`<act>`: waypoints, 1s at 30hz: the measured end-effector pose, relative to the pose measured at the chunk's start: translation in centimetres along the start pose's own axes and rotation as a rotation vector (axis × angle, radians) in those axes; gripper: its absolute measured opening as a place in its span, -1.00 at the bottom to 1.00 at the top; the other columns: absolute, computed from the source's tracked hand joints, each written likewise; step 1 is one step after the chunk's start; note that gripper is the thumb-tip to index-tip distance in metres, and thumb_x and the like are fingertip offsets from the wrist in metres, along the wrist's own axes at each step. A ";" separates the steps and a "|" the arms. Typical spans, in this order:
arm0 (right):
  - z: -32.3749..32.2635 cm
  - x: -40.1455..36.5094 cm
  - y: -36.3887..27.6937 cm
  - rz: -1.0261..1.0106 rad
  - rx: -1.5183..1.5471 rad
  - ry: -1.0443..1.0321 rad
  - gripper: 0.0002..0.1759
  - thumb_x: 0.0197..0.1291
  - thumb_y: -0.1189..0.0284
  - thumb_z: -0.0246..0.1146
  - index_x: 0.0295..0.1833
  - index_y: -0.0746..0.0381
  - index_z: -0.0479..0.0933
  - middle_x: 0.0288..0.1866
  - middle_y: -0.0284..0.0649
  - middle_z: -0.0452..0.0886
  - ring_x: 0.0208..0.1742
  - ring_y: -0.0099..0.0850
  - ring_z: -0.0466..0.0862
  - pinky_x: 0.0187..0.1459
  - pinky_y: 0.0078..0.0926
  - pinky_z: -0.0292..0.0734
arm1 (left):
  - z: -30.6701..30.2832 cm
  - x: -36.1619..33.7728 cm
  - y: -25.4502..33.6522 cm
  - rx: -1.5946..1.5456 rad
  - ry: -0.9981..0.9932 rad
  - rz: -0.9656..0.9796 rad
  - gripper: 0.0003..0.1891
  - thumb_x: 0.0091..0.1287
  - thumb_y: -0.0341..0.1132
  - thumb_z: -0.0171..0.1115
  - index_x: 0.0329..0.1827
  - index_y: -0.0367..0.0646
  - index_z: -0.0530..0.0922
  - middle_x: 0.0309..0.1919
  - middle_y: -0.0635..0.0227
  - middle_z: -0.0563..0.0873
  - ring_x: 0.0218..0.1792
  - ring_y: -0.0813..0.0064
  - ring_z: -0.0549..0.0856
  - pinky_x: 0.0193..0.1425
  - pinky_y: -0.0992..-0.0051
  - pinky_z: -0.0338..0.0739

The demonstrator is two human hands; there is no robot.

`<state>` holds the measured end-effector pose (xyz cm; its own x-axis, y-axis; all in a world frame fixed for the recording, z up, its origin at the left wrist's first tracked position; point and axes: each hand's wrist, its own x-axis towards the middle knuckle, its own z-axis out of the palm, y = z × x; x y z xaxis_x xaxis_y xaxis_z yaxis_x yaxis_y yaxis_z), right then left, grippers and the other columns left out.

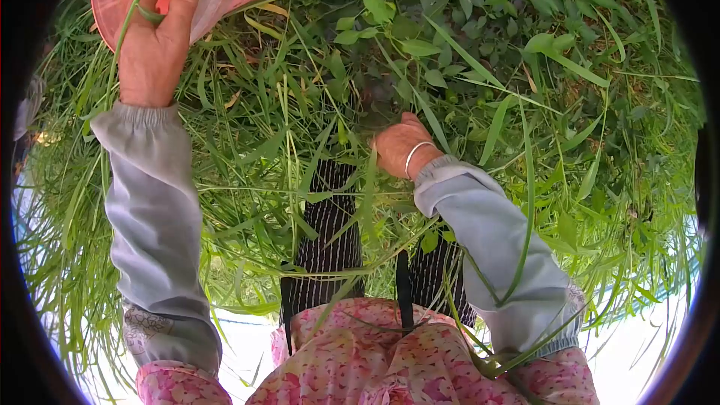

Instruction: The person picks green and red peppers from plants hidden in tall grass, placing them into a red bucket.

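My left hand (156,49) reaches over the mouth of a red-pink bucket (105,0) at the top left. Its thumb and fingers are apart, the thumb close to the rim, and a small curved green piece (150,15) shows in the gap between them. A long grass blade (135,7) crosses in front of this hand. Low among the leafy plants (420,49), my right hand (403,146) is curled with the knuckles up and a white bangle (415,159) on its wrist. Its fingertips are turned down out of sight, so I cannot tell what they hold.
Tall grass (247,127) spreads around both hands, and loose blades (525,202) hang over my right sleeve (495,240). Dark striped trouser legs (330,232) stand amid the grass below. A pink patterned garment (360,360) fills the bottom of the view.
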<state>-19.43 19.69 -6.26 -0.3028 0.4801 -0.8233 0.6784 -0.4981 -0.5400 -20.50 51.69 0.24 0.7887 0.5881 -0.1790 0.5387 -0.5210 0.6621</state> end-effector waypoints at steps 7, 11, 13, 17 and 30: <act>1.2 -1.0 0.5 -0.123 0.027 0.155 -0.82 0.00 0.26 0.15 -0.37 0.08 0.60 -0.42 -0.26 0.60 -0.28 -0.34 0.60 -0.03 -0.37 0.24 | 4.6 -12.1 7.1 -0.090 -0.339 -0.094 -0.89 0.12 -0.52 0.26 -0.30 -0.28 0.55 -0.35 0.20 0.63 -0.37 0.37 0.62 -0.24 0.52 0.49; 1.2 -1.0 0.5 -0.144 0.104 0.171 -0.82 -0.07 0.26 0.21 -0.39 0.11 0.59 -0.40 -0.28 0.58 -0.25 -0.33 0.59 -0.03 -0.38 0.26 | 11.4 -17.6 1.1 0.361 -1.119 -0.172 -0.70 0.00 -0.50 0.25 -0.14 -0.19 0.58 -0.06 0.10 0.58 -0.06 0.05 0.58 -0.02 0.32 0.52; 1.6 -1.7 0.7 -0.209 0.111 0.243 -0.83 -0.10 0.28 0.23 -0.40 0.12 0.58 -0.41 -0.29 0.57 -0.23 -0.34 0.57 -0.03 -0.39 0.27 | 12.5 -19.7 -0.2 0.179 -0.951 -0.028 -0.62 -0.02 -0.50 0.25 -0.06 -0.13 0.56 0.09 0.12 0.50 0.05 0.08 0.53 0.08 0.33 0.49; 2.8 -3.4 1.0 -0.288 0.139 0.376 -0.86 -0.16 0.32 0.27 -0.43 0.12 0.57 -0.44 -0.31 0.52 -0.21 -0.37 0.53 -0.01 -0.39 0.29 | 12.6 -20.9 -0.4 -0.025 -1.123 -0.027 -0.52 -0.01 -0.50 0.25 0.06 0.02 0.52 0.30 0.21 0.27 0.25 0.17 0.36 0.26 0.32 0.35; 3.9 -4.3 2.2 -0.300 0.115 0.352 -0.92 -0.21 0.36 0.25 -0.51 0.09 0.57 -0.47 -0.37 0.50 -0.25 -0.40 0.52 0.01 -0.45 0.27 | 8.1 -22.0 6.2 0.243 -1.147 -0.042 -0.77 0.07 -0.37 0.14 -0.18 -0.16 0.52 -0.60 0.23 0.59 -0.54 0.16 0.61 -0.45 0.26 0.51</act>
<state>-19.26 13.72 -4.62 -0.2153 0.8207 -0.5292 0.5113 -0.3669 -0.7772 -32.13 30.54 2.41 0.5068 -0.2298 -0.8309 0.5156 -0.6916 0.5058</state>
